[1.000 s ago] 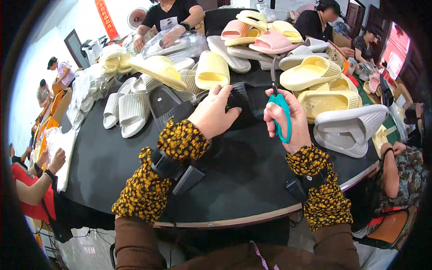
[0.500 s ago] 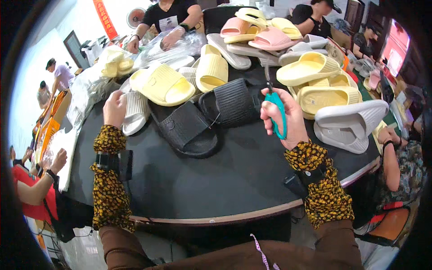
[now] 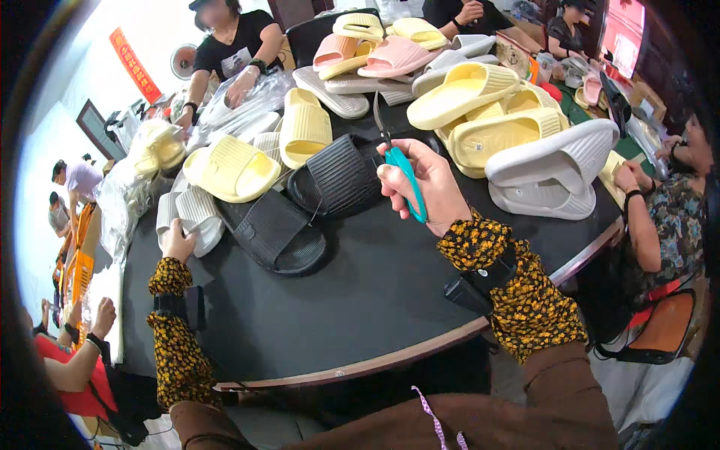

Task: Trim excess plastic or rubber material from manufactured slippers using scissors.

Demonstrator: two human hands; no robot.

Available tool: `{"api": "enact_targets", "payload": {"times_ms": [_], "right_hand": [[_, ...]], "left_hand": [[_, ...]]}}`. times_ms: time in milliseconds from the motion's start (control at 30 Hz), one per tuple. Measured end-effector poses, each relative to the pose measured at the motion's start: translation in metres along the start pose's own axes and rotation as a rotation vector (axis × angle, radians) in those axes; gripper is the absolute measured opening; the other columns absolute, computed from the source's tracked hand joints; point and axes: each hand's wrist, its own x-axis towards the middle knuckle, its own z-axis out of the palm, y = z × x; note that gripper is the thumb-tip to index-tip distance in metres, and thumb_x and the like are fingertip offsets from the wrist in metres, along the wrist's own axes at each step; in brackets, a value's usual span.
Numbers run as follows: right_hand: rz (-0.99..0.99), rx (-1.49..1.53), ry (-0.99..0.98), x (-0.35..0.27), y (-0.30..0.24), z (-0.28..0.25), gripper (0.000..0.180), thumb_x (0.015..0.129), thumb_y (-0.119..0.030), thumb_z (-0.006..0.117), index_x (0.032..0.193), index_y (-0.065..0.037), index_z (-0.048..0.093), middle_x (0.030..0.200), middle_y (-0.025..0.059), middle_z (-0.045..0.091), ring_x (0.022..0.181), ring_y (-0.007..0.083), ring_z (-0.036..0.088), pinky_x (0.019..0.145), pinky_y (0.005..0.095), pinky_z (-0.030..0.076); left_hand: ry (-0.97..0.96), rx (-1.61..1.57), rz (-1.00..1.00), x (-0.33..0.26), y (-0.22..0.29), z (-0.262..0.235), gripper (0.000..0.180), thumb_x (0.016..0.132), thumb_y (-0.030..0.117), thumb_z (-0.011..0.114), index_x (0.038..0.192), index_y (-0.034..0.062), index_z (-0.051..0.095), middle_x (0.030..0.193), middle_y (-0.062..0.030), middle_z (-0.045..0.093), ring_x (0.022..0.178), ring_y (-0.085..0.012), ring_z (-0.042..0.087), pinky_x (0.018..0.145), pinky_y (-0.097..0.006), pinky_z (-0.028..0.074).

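Many slippers (image 3: 457,90) on black table (image 3: 352,300)

Two patterned sleeves, two black wrist units, bare hands

Both forearms wear close-fitting sleeve covers in a mottled yellow-and-black print, gathered in soft folds and ending at the wrists; above them, toward the elbows, the cloth turns to plain dark brown, which also covers the body at the lower edge; a small black box-shaped device is strapped with a black band over the cover behind the left hand (image 3: 177,241), and a like black device with a broader band sits behind the right hand (image 3: 429,187); both hands are ungloved; a thin pink-and-white twisted cord lies across the brown cloth at the bottom.
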Motion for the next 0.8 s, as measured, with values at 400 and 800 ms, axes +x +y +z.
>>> {"api": "enact_targets", "payload": {"times_ms": [400, 800], "right_hand": [[-0.019, -0.001, 0.014, -0.001, -0.002, -0.006, 0.035, 0.081, -0.019, 0.064, 0.108, -0.002, 0.051, 0.067, 0.0029, 0.055, 0.047, 0.0052, 0.048, 0.037, 0.0185, 0.038], [-0.010, -0.026, -0.011, 0.001, 0.003, -0.007, 0.038, 0.081, -0.021, 0.064, 0.110, -0.002, 0.050, 0.068, 0.0033, 0.056, 0.047, 0.0048, 0.048, 0.038, 0.0186, 0.037]], "left_hand": [[-0.258, -0.623, 0.258, -0.073, 0.203, -0.078, 0.038, 0.081, 0.016, 0.059, 0.114, -0.0022, 0.052, 0.062, -0.0028, 0.050, 0.058, -0.0098, 0.049, 0.054, -0.026, 0.040], [-0.133, -0.391, 0.281, -0.106, 0.230, -0.122, 0.030, 0.080, 0.015, 0.059, 0.107, 0.0021, 0.056, 0.075, -0.0130, 0.058, 0.063, -0.0229, 0.057, 0.062, -0.033, 0.044]]}}
